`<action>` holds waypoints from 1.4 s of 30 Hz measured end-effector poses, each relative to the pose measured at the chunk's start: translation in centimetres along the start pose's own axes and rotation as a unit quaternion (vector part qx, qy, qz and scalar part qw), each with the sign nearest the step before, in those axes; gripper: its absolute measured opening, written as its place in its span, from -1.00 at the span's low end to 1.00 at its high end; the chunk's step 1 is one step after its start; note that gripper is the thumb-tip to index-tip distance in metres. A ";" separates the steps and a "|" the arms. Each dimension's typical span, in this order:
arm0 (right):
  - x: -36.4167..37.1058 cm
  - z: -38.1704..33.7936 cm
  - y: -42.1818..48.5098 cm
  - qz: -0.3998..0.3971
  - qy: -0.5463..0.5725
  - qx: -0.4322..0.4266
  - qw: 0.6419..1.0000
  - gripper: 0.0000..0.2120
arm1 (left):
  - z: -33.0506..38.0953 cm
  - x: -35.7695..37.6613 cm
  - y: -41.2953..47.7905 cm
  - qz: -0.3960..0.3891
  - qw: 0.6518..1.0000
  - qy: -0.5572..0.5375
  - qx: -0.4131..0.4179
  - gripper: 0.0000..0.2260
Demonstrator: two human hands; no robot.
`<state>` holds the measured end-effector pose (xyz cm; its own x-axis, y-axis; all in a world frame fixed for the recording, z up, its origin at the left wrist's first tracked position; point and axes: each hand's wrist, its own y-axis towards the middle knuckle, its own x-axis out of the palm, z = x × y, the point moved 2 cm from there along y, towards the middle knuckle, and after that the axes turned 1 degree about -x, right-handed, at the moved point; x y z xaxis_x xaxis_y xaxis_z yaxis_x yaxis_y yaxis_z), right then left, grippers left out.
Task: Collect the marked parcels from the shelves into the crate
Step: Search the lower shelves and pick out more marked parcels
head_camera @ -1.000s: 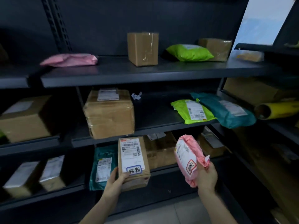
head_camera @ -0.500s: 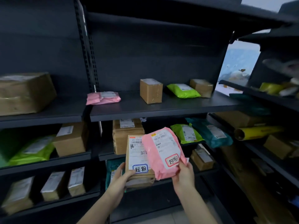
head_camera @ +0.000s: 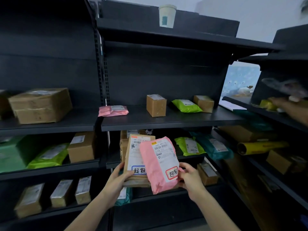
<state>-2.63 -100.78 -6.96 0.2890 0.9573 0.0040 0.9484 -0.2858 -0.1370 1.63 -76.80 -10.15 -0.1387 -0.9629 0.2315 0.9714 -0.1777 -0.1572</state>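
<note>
I am gripping the flat brown parcel (head_camera: 135, 157) with my left hand (head_camera: 116, 179), thumb lying across its lower front near the blue-framed mark and the other fingers curling round behind its bottom edge. My right hand (head_camera: 191, 180) is clamping the pink parcel (head_camera: 159, 165) at its right edge, thumb pressing beside the red-framed mark, the remaining fingers tucking behind where I cannot see them. Both parcels are standing upright at about 6 o'clock in my view, labels facing me, the pink one overlapping the brown one's right half and touching it. They are hanging in front of the dark shelves (head_camera: 166, 121), covering part of a brown box on the middle level behind them. Toward 12 o'clock a paper cup (head_camera: 167, 16) is sitting on the top board. On the level above my hands a pink mailer (head_camera: 113, 111) is lying at 11 o'clock, then a small upright box (head_camera: 156, 105), a green mailer (head_camera: 186, 106) and another small box (head_camera: 203, 103) toward 1 o'clock. At 9 o'clock a large taped carton (head_camera: 40, 105) is resting in the neighbouring bay. At 3 o'clock from my hands a second green mailer (head_camera: 189, 146) and a teal mailer (head_camera: 215, 147) are lying side by side, with a yellow roll (head_camera: 261, 147) beyond them. At the far right edge another person's blurred hand (head_camera: 293, 109) is showing by the side shelving.
</note>
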 end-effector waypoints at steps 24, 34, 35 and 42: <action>-5.8 0.2 -1.2 0.081 0.132 0.017 0.988 -0.77 | -0.2 4.3 -2.7 0.012 0.999 -0.004 0.037 -0.43; -2.3 0.8 -1.1 0.034 0.137 0.028 0.990 -0.81 | -0.5 1.2 -5.5 0.070 0.997 -0.001 0.035 -0.45; -1.6 0.9 -1.1 0.027 0.136 0.030 0.990 -0.81 | -0.4 0.5 -5.9 0.077 0.996 0.000 0.035 -0.45; 6.1 0.8 -2.2 -0.055 0.133 0.040 0.989 -0.74 | 0.4 -6.4 -10.0 0.148 0.988 0.002 0.040 -0.46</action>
<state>-3.07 -94.32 -7.42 0.2186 0.9341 0.2823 0.9659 -0.1660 -0.1988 -7.14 -68.80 -9.66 0.1530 -0.9711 0.1832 0.9816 0.1279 -0.1415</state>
